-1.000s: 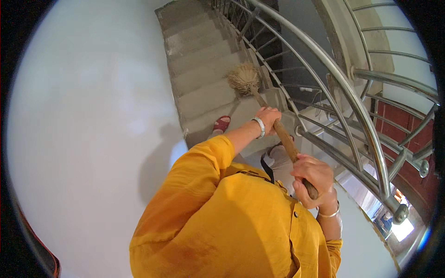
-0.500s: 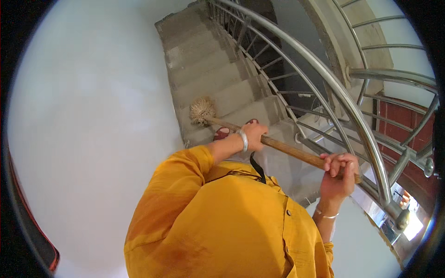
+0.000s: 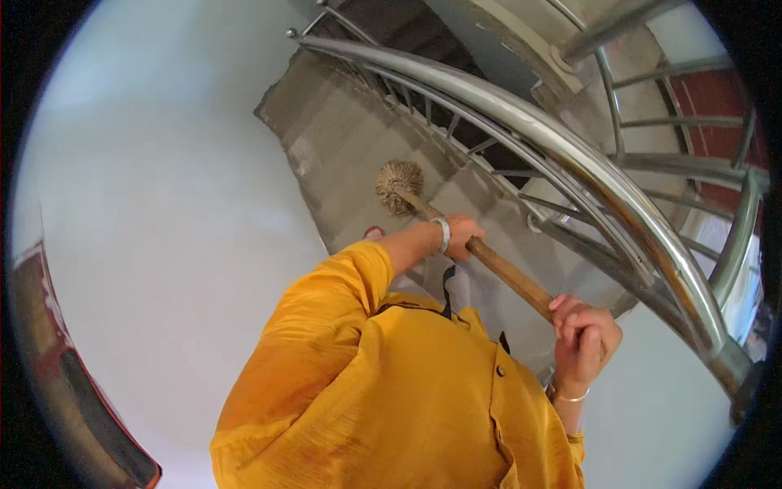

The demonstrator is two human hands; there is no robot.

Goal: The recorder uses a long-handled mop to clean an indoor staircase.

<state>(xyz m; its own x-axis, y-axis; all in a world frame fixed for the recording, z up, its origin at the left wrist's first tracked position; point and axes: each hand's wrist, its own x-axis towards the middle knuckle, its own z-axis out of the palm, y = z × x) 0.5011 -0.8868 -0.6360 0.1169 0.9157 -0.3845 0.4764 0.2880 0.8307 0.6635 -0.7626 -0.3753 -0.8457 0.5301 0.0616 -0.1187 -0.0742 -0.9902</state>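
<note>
Head view, the only one: mop (image 3: 498, 263) is slanted across the front of the body, mop head (image 3: 399, 181) up ahead on the grey stairs (image 3: 318, 114), between the white wall (image 3: 163, 204) and the metal railing (image 3: 562, 143). Can't tell if the strands press on a step or skim it. Left hand (image 3: 462, 237) is clamped round the handle (image 3: 521, 285) partway along; right hand (image 3: 588, 330) is curled round its rear end, tip hidden. Hands well apart. Progress: looks like mopping under way, not finished, since the mop is out over the steps in a two-handed grip. Amount done: can't call it. Concrete has light and dark patches; could be damp, stain or shadow. More steps run on beyond the mop head; whether they're done doesn't show. Text: no readable brand, label or writing on mop, yellow shirt (image 3: 391, 391) or railing.
</note>
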